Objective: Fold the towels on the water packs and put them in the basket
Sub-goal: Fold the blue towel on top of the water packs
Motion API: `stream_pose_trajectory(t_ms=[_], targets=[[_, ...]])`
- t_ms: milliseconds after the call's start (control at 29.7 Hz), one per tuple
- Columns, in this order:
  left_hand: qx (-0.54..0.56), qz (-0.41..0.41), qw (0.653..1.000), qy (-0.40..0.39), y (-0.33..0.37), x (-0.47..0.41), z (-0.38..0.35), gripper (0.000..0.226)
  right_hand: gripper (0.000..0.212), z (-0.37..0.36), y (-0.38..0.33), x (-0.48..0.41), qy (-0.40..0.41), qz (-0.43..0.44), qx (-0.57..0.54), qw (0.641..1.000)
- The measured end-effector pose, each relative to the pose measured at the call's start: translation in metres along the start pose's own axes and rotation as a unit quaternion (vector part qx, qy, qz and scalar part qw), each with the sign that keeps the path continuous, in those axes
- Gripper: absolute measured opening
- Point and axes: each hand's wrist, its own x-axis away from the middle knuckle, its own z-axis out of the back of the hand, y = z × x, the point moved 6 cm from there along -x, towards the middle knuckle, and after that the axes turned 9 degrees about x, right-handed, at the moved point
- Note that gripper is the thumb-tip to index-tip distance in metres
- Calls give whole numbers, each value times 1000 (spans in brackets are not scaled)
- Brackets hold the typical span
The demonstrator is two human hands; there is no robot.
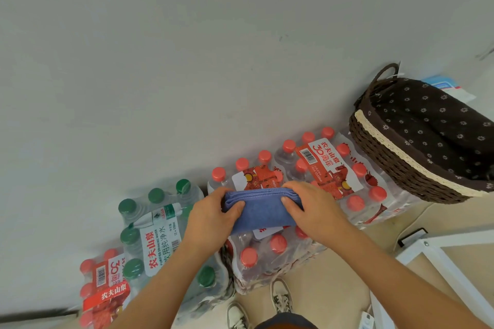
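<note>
A folded blue towel (263,208) lies on a pack of red-capped water bottles (270,251). My left hand (211,218) grips its left end, thumb on top and fingers round the far edge. At the towel's right end my right hand (311,205) holds it the same way. The dark wicker basket (395,163) with a flowered brown lining stands on the packs at the far right, well apart from both hands. No other towel shows.
A green-capped water pack (157,232) sits left of the towel, another red-capped pack (344,168) to its right under the basket. A grey wall runs behind. A white frame (438,256) stands at the lower right, my shoes (280,296) below.
</note>
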Motion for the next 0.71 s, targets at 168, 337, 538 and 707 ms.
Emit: stream_pose_trajectory(t_ms=[168, 337, 538, 707], targets=[[-33, -37, 999, 2, 11, -1, 0, 38, 20, 6, -3, -15, -35, -44, 12, 998], [-95, -58, 994, -6, 9, -5, -6, 24, 24, 4, -2, -24, -89, -59, 34, 994], [-142, -68, 986, -60, 2, -19, -9, 29, 44, 2, -1, -33, -194, -28, 60, 979], [-103, -33, 975, -194, 4, -23, -9, 21, 39, 5, -13, -35, -284, 21, 58, 957]])
